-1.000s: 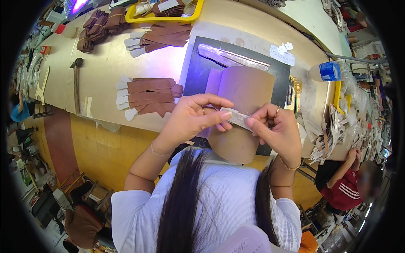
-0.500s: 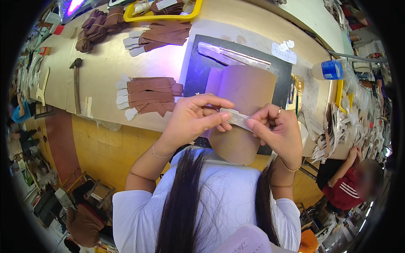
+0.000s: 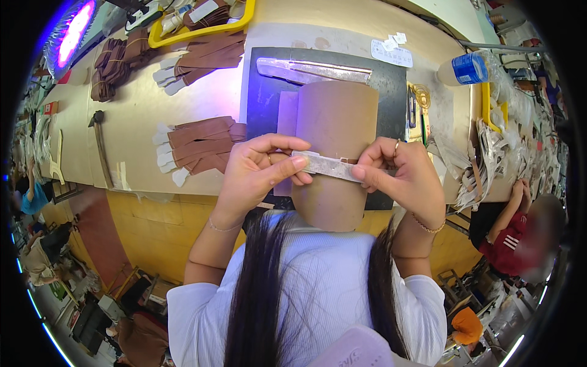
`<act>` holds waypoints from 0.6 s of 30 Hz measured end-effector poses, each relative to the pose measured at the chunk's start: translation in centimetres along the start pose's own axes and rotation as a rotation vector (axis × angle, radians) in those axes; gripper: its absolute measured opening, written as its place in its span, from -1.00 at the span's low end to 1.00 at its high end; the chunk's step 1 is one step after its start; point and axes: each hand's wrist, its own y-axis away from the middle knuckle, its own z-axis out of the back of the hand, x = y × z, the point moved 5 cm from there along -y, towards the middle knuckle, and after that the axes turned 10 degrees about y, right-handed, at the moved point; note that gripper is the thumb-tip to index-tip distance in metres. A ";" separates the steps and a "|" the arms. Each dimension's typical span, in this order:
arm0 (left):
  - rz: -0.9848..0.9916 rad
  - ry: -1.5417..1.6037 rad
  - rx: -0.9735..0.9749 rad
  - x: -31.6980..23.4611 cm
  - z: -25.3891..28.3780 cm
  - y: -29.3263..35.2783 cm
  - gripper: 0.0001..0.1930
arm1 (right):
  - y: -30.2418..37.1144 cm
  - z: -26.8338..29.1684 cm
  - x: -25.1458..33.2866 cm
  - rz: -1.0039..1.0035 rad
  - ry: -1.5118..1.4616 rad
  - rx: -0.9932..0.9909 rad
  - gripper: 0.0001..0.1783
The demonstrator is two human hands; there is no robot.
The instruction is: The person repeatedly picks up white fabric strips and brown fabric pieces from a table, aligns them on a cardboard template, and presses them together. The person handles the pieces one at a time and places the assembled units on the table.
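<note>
A short, greyish strip [image 3: 333,167] is stretched between my two hands, over a curved tan board [image 3: 336,116]. My left hand [image 3: 266,166] pinches one end between thumb and fingers. The other end sits in the pinch of my right hand [image 3: 400,174]. The strip's grey face is turned up, with a pale narrow layer along its left part. Beneath the curved board lies a dark cutting mat [image 3: 263,101]. Left of my left hand rests a bundle of brown straps [image 3: 202,144] with white tips.
Another bundle of brown straps [image 3: 211,55] lies farther back, near a yellow tray [image 3: 202,33]. A long metallic bar [image 3: 312,70] crosses the mat. A hammer [image 3: 101,147] lies at left. At right stand a blue-labelled jar [image 3: 465,68] and piled scraps [image 3: 483,162]; a person in red [image 3: 507,244] sits beyond.
My hands have drawn farther apart, so more of the strip shows between them. Both still pinch it. The whole view has shifted slightly.
</note>
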 end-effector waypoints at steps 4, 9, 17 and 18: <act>-0.001 -0.001 0.004 0.0 0.1 0.0 -0.75 | -0.1 0.0 0.0 -0.080 0.015 0.064 -0.78; -0.034 0.044 -0.004 0.3 0.2 -0.4 -0.73 | -0.2 0.0 -0.1 -0.098 0.050 0.068 -0.78; -0.023 0.131 -0.063 1.3 0.6 -0.8 -0.59 | -0.2 0.4 0.1 -0.031 0.193 -0.026 -0.74; -0.023 0.132 -0.064 1.3 0.6 -0.8 -0.59 | -0.2 0.4 0.0 -0.034 0.191 -0.051 -0.73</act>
